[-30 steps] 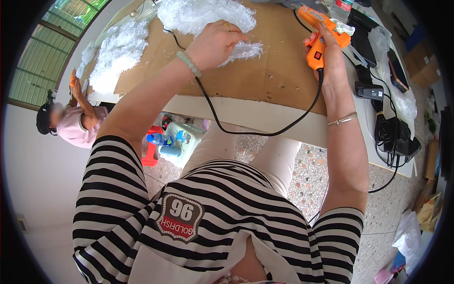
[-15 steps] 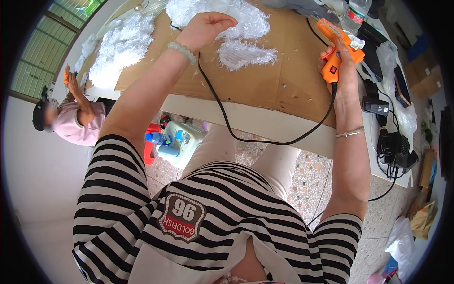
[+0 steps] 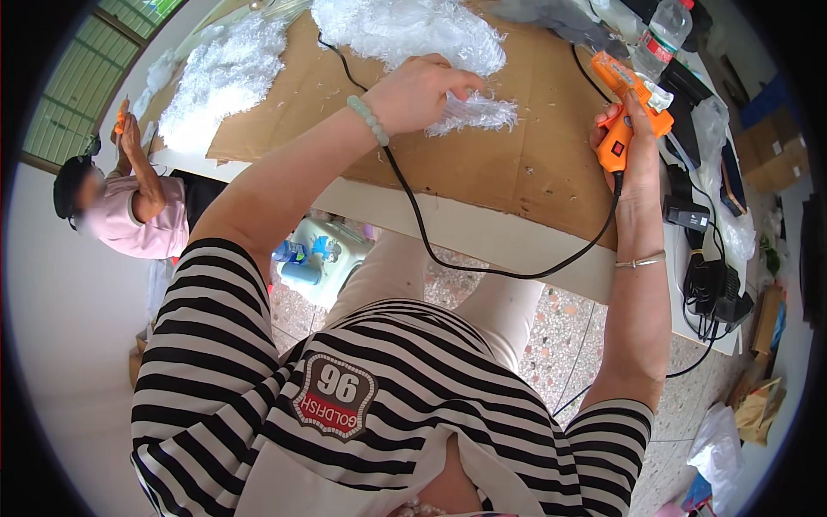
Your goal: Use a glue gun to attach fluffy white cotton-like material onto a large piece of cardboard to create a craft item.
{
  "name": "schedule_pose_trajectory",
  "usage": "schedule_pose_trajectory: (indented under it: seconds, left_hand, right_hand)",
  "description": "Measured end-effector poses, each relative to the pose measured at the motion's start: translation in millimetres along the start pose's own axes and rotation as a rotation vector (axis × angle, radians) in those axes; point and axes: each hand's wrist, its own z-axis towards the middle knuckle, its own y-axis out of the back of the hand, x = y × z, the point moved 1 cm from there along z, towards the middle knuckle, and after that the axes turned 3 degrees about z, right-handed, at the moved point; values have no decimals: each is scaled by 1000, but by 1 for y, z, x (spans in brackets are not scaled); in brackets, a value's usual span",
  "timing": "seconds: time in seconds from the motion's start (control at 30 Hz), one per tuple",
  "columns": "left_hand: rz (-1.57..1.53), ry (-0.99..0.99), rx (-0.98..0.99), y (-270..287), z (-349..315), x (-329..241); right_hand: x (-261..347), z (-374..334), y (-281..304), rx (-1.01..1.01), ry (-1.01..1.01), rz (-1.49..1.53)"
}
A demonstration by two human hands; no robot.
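Note:
In my right hand (image 3: 633, 142) I grip an orange glue gun (image 3: 613, 148) by its handle, above the right part of the cardboard. A black cord (image 3: 413, 207) runs from the handle's base, loops over the table's front edge and passes under my left forearm. My left hand (image 3: 413, 93) reaches over a small piece of white shaggy fabric (image 3: 487, 114) lying on the cardboard. Its fingers look parted, and the hand hides the left part of that piece. Just beyond lies a larger pile of white shaggy fabric (image 3: 413, 30).
Brown cardboard (image 3: 534, 164) covers the table. More white fluffy material (image 3: 226, 86) lies at left, and a clear bottle (image 3: 663, 39) stands at back right. Black adapters (image 3: 715, 289) and cables lie on the right. Another person (image 3: 138, 202) works at far left, holding an orange tool.
My left hand has moved right and nearer, from beside the large pile to over the small piece. My right hand still holds the glue gun; the whole view has shifted slightly.

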Motion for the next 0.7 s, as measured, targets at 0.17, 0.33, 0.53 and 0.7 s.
schedule_pose_trajectory:
  seconds: [0.17, 0.33, 0.53, 0.7]
  left_hand:
    - [-162, 43, -106, 0, 9, 4]
    - [-197, 98, 86, 2, 11, -2]
    - [-369, 384, -12, 42, 8, 31]
    - [-119, 112, 34, 12, -13, 22]
  right_hand:
    - [0, 1, -1, -9, -12, -10]
    - [1, -4, -9, -29, 0, 42]
    - [0, 0, -2, 12, -6, 4]
    - [-1, 0, -3, -6, -4, -11]
